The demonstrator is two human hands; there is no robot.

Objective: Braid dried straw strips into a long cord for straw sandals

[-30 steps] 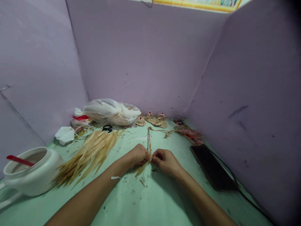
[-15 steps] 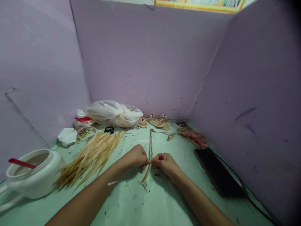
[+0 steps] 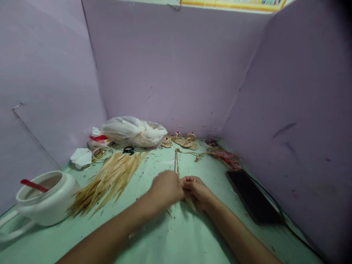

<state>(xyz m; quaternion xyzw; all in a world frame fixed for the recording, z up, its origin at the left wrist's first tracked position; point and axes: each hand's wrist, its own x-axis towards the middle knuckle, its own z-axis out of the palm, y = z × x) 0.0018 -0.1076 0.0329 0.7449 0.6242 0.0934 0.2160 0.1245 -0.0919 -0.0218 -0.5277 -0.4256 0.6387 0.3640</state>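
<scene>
A thin braided cord (image 3: 177,161) of dried straw-coloured fibre runs toward me down the middle of the pale green table. At its near end my right hand (image 3: 195,189) pinches the strands, fingers closed. My left hand (image 3: 167,189) is closed against the same end, back of the hand up, touching the right fingertips; it hides most of its own grip. Loose strand tails (image 3: 189,201) hang blurred below the hands. A fanned bundle of dried leaf strips (image 3: 111,179) lies to the left of my left hand.
A white pot (image 3: 46,201) with a red stick stands at left. Behind lie black scissors (image 3: 128,150), a tied plastic bag (image 3: 134,132) and small woven slippers (image 3: 183,141). A dark tablet-like slab (image 3: 254,196) with a cable lies at right, near reddish netting (image 3: 227,157).
My left hand has moved right and turned over the cord's end, now covering it. The strand tails have swung from left to right. My right hand stays pinched nearby.
</scene>
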